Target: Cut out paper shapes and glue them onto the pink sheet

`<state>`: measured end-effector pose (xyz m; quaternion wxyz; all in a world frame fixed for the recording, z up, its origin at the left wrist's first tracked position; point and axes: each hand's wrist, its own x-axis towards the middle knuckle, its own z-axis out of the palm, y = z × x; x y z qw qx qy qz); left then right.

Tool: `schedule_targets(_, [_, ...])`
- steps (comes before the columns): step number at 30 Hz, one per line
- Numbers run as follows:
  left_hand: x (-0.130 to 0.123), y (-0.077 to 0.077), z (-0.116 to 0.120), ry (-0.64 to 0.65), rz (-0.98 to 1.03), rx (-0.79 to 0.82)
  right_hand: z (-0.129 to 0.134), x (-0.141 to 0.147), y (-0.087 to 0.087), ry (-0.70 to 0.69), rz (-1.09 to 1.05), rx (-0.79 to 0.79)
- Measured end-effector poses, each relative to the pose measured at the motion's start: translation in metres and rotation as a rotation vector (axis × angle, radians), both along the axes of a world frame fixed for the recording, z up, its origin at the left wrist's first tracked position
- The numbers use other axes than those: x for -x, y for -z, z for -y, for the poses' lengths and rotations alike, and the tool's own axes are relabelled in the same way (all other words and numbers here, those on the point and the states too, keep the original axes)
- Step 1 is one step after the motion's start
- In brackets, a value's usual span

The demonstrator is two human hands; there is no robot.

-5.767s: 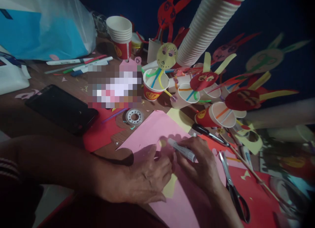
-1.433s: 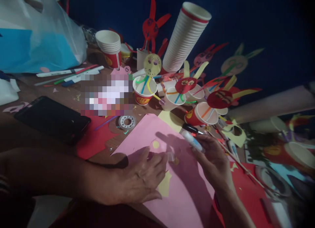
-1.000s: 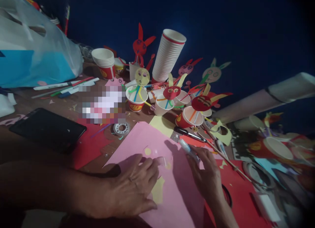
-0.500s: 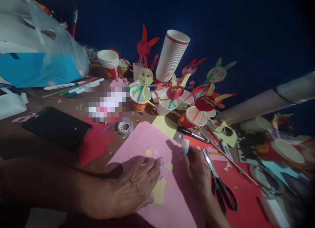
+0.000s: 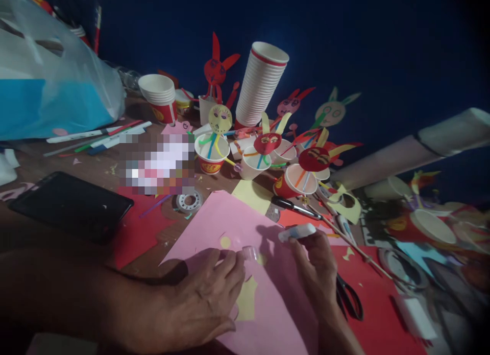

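My left hand (image 5: 206,299) lies palm down on the pink paper (image 5: 283,293), fingers stretched out. A small clear cap (image 5: 250,253) is right by its fingertips; whether they touch it I cannot tell. Yellow paper dots (image 5: 225,242) and a yellow paper cutout (image 5: 247,300) lie on the pink sheet, the cutout partly hidden by the hand. Above the sheet's right side, my right hand (image 5: 316,263) grips a glue stick (image 5: 297,232), a white tube tilted nearly level. Black-handled scissors (image 5: 354,296) are partly covered by my right hand and forearm.
Paper cups with paper-faced figures (image 5: 268,143) and a tall cup stack (image 5: 262,84) stand behind. A black tablet (image 5: 72,204) and tape roll (image 5: 189,201) lie left. A marker (image 5: 296,207), wooden stick (image 5: 356,247) and red paper (image 5: 378,304) are right.
The glue stick has tipped from upright to nearly level in my right hand, which has turned and now covers more of the scissors. My left hand stays on the sheet. The view has shifted slightly.
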<state>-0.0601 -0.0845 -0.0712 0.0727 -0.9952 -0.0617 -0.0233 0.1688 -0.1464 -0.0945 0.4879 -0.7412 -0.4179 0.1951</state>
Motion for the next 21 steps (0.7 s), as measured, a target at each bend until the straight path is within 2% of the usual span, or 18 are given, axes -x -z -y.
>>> schedule_targets(3, [0.001, 0.002, 0.001, -0.021, 0.002, 0.016, 0.0, -0.005, -0.018, -0.014, 0.118, 0.058])
schedule_targets(6, [0.002, 0.007, 0.002, -0.047, 0.016, 0.055, -0.004, -0.006, -0.034, -0.152, 0.306, 0.127])
schedule_targets(8, [0.002, 0.009, 0.003, -0.051, 0.021, 0.086, -0.008, -0.004, -0.039, -0.22, 0.365, 0.158])
schedule_targets(14, [-0.003, 0.008, 0.002, -0.02, 0.024, 0.109, -0.016, 0.005, -0.026, -0.406, 0.411, 0.199])
schedule_targets(21, [-0.002, 0.003, 0.001, 0.0, -0.009, 0.042, -0.011, -0.006, -0.015, -0.447, 0.602, 0.201])
